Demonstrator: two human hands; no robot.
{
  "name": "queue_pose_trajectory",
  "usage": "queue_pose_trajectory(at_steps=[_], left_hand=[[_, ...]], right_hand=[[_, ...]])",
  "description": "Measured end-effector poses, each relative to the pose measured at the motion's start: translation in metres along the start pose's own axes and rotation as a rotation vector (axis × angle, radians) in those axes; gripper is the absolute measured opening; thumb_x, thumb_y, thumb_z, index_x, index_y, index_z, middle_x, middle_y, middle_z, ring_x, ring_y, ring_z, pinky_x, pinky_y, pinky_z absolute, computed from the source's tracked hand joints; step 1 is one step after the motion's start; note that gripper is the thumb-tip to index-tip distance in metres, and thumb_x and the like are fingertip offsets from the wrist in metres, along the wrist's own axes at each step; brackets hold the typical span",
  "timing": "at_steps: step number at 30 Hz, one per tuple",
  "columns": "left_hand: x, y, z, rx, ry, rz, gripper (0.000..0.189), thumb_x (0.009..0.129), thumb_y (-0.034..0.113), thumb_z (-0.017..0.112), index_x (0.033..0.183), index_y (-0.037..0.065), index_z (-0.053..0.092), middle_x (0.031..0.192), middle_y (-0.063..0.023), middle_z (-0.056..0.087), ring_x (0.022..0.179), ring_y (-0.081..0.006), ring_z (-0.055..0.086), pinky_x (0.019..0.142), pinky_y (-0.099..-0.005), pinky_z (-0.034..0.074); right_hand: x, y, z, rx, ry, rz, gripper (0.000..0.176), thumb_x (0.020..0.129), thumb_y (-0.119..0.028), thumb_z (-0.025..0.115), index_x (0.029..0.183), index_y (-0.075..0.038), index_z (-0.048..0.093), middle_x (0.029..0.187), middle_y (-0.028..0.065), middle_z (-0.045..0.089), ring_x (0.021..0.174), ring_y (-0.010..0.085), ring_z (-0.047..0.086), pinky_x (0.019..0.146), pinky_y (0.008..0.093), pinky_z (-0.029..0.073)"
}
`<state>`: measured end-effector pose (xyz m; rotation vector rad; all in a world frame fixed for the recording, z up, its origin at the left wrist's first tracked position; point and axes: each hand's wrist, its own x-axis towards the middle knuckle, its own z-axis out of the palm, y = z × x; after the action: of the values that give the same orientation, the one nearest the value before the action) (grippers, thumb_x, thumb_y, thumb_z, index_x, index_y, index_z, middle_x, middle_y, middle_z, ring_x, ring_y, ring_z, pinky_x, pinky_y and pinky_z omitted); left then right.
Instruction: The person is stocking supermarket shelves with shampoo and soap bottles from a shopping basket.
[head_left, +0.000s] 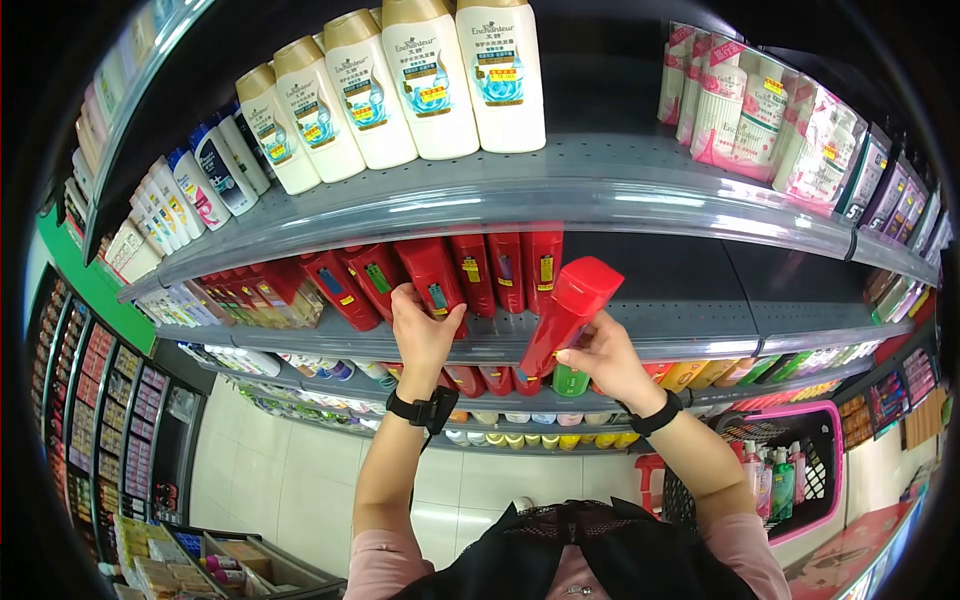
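Note:
My right hand (pixel 608 362) is closed around a red shampoo-type bottle (pixel 568 312), held tilted in front of the shelf edge with its wide red cap toward me. On the middle shelf, my left hand (pixel 424 328) grips the lower part of another red bottle (pixel 428 268), thumb on one side and fingers on the other. That bottle leans a little and stands in a row of similar red bottles. To its right are more red bottles (pixel 506 270) with yellow price stickers; to its left stands a red bottle (pixel 340 290) with a blue label.
Above, a shelf (pixel 600 160) with a clear front strip carries white gold-capped bottles (pixel 430 85) and pink-white packs (pixel 735 115). Lower shelves hold more bottles, including a green one (pixel 570 380). A black-and-pink basket (pixel 838 450) with bottles stands at lower right.

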<state>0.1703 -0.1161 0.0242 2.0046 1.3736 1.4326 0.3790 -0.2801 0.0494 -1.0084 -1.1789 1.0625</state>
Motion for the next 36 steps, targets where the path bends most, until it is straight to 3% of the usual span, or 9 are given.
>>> queue_pose_trajectory(at_steps=[2,6,14,20,27,29,30,32,36], left_hand=[[-0.001,-0.001,0.000,-0.037,-0.035,-0.049,0.071,0.059,0.016,0.084,0.113,-0.002,0.041,0.102,-0.0165,0.052,0.088,-0.0300,0.057,0.076,-0.0375,0.048],[-0.001,-0.008,0.002,-0.079,-0.022,0.015,0.073,0.060,0.014,0.084,0.117,-0.003,0.041,0.105,-0.0164,0.052,0.088,-0.0277,0.057,0.076,-0.0356,0.049],[-0.011,-0.019,0.002,-0.124,-0.067,0.078,0.072,0.061,0.012,0.082,0.117,-0.002,0.041,0.105,-0.0174,0.053,0.091,-0.0292,0.057,0.079,-0.0363,0.048],[-0.014,-0.023,0.003,-0.158,-0.060,0.082,0.066,0.063,0.009,0.079,0.117,-0.001,0.043,0.104,-0.0163,0.054,0.090,-0.0283,0.057,0.077,-0.0360,0.048],[-0.016,-0.021,0.000,-0.166,-0.080,0.072,0.069,0.063,0.009,0.079,0.120,0.000,0.041,0.107,-0.0167,0.053,0.092,-0.0283,0.057,0.079,-0.0359,0.049],[-0.016,-0.025,0.000,-0.193,-0.110,0.062,0.070,0.063,0.008,0.079,0.120,0.000,0.040,0.108,-0.0172,0.053,0.094,-0.0287,0.057,0.080,-0.0362,0.049],[-0.016,-0.027,0.002,-0.193,-0.110,0.062,0.070,0.063,0.008,0.079,0.120,0.000,0.040,0.108,-0.0172,0.053,0.094,-0.0287,0.057,0.080,-0.0362,0.049],[-0.017,-0.034,0.002,-0.179,-0.115,0.105,0.070,0.064,0.007,0.079,0.121,0.000,0.040,0.108,-0.0175,0.053,0.094,-0.0289,0.057,0.080,-0.0364,0.049],[-0.017,-0.036,0.003,-0.179,-0.140,0.100,0.069,0.064,0.005,0.078,0.121,0.000,0.040,0.109,-0.0176,0.053,0.095,-0.0290,0.057,0.080,-0.0364,0.050]], right_hand=[[0.008,0.008,0.008,-0.012,0.003,-0.115,0.055,0.079,0.006,0.061,0.129,-0.001,0.039,0.120,0.0111,0.053,0.109,0.0184,0.054,0.093,0.0328,0.045],[0.029,0.019,0.039,-0.018,0.105,-0.150,0.053,0.080,0.007,0.059,0.129,0.001,0.038,0.121,0.0144,0.054,0.113,0.0212,0.053,0.095,0.0344,0.044],[0.056,0.034,0.063,-0.170,0.242,-0.234,0.044,0.076,0.001,0.063,0.118,0.001,0.047,0.106,0.0180,0.062,0.104,0.0263,0.060,0.086,0.0351,0.047],[0.074,0.059,0.072,-0.370,0.313,-0.208,0.046,0.074,-0.003,0.068,0.116,0.001,0.049,0.108,0.0213,0.060,0.103,0.0363,0.057,0.088,0.0376,0.045],[0.080,0.052,0.074,-0.446,0.320,-0.256,0.043,0.075,-0.007,0.067,0.114,0.001,0.049,0.104,0.0224,0.060,0.100,0.0390,0.057,0.084,0.0403,0.046],[0.078,0.043,0.077,-0.658,0.360,-0.184,0.043,0.077,-0.011,0.067,0.112,0.002,0.048,0.100,0.0247,0.060,0.095,0.0413,0.058,0.080,0.0432,0.047],[0.079,0.046,0.074,-0.658,0.360,-0.183,0.043,0.077,-0.011,0.067,0.112,0.002,0.048,0.100,0.0247,0.060,0.095,0.0413,0.058,0.080,0.0432,0.047],[0.082,0.056,0.071,-0.761,0.398,-0.290,0.038,0.080,-0.008,0.067,0.109,0.004,0.046,0.086,0.0203,0.063,0.078,0.0321,0.064,0.066,0.0348,0.050],[0.082,0.055,0.072,-0.791,0.391,-0.267,0.034,0.077,-0.008,0.068,0.101,0.004,0.047,0.087,0.0202,0.063,0.079,0.0336,0.064,0.065,0.0373,0.050]])
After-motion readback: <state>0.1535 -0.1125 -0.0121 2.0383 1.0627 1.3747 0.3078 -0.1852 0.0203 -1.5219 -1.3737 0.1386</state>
